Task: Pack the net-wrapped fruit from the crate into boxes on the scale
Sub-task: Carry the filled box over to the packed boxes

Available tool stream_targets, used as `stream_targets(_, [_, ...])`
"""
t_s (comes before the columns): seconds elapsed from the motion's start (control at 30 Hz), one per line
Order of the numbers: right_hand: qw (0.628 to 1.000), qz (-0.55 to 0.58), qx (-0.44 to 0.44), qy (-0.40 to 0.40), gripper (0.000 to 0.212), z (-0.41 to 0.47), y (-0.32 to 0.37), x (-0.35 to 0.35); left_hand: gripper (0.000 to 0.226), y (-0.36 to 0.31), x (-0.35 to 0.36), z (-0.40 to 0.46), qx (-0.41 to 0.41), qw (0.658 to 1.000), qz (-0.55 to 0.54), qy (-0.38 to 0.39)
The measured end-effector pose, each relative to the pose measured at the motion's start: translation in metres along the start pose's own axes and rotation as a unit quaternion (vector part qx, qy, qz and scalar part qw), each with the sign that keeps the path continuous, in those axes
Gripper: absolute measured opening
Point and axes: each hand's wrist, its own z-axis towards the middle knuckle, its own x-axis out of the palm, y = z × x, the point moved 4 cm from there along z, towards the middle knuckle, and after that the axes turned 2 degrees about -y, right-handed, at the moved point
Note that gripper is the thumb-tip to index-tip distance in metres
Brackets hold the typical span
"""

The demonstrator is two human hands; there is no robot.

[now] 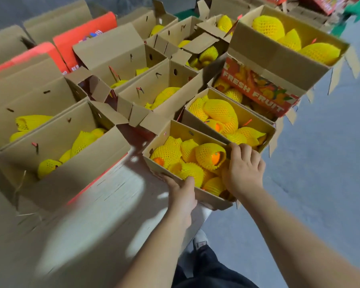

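A cardboard box (pixel 175 132) full of orange fruit in yellow foam nets (pixel 208 155) sits nearest me, at the front right of a group of boxes. My left hand (pixel 181 190) grips its near wall, thumb over the rim and fingers under the outside. My right hand (pixel 244 167) reaches over the fruit and grips the box's far right corner, fingers curled over the rim. Neither a crate nor a scale is visible.
Several open cardboard boxes of net-wrapped fruit stand behind and to the left, one large (pixel 75 163). Another full box (pixel 249 115) touches mine at the back. A red "FRESH FRUIT" box (pixel 256 88) is stacked at the right. Grey floor (pixel 320 163) lies to the right.
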Motion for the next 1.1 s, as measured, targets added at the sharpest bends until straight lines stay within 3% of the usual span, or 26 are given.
stream_targets(0.17, [0.999, -0.018, 0.006, -0.032, 0.023, -0.002, -0.015, -0.001, 0.084, 0.009, -0.030, 0.001, -0.007, 0.996, 0.081, 0.032])
stream_targets(0.33, [0.997, 0.057, -0.042, -0.021, 0.007, -0.010, -0.036, 0.000, 0.082, 0.018, -0.034, -0.004, -0.013, 0.998, 0.057, 0.005])
stream_targets(0.5, [0.995, 0.077, -0.067, -0.015, 0.017, 0.006, -0.043, -0.010, 0.094, 0.025, -0.004, -0.001, 0.004, 0.999, 0.043, 0.004])
stream_targets(0.6, [0.993, 0.051, -0.102, 0.013, 0.018, 0.010, -0.041, -0.017, 0.086, 0.025, -0.003, 0.001, 0.021, 0.999, 0.046, 0.004])
stream_targets(0.8, [0.990, 0.069, -0.124, -0.009, 0.010, -0.007, -0.057, -0.029, 0.073, 0.035, -0.001, -0.005, -0.005, 0.998, 0.054, 0.013])
stream_targets(1.0, [0.987, 0.071, -0.133, 0.054, 0.013, 0.003, -0.064, -0.027, 0.083, 0.036, -0.003, -0.011, -0.032, 0.998, 0.047, 0.004])
stream_targets(1.1, [0.984, 0.046, -0.156, 0.076, 0.015, 0.015, -0.050, -0.023, 0.106, 0.017, -0.014, -0.010, 0.004, 0.995, 0.062, -0.079])
